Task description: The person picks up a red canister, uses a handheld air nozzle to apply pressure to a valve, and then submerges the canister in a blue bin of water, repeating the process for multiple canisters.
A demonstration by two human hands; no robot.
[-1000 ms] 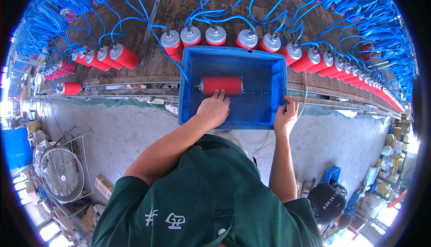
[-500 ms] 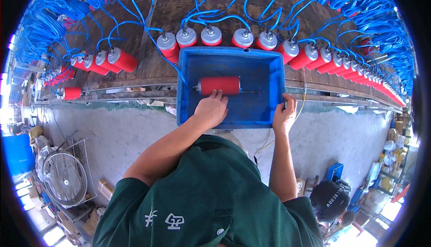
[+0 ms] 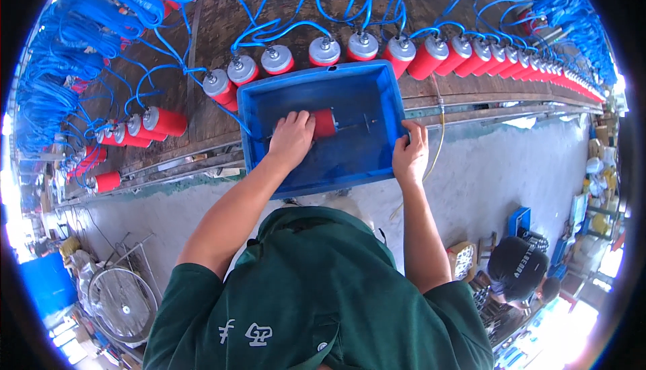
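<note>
In front of me a blue plastic crate (image 3: 397, 94) sits slightly turned at the table's front edge. Lying on its side inside is a red cylinder (image 3: 326, 122) with a thin rod sticking out of its right end. My left hand (image 3: 293, 140) is closed over the cylinder's left part, fingers curled across the top and hiding that end. My right hand (image 3: 411, 153) grips the crate's right rim near the front corner, fingertips over the edge. Just beyond the crate stand several red cylinders with grey metal caps (image 3: 363, 45), each joined to a blue hose.
Bundles of coiled blue hose (image 3: 114, 13) line the back of the wooden table (image 3: 222, 30). A lone red cylinder (image 3: 106, 181) lies at the left front edge. A thin yellowish hose (image 3: 442, 128) hangs beside the crate. A large fan (image 3: 122, 305) stands lower left; a person in a dark cap (image 3: 518, 268) is lower right.
My left hand has slid over the top of the red cylinder, covering its left end. The crate, my hands and the table now appear shifted left and slightly tilted in view.
</note>
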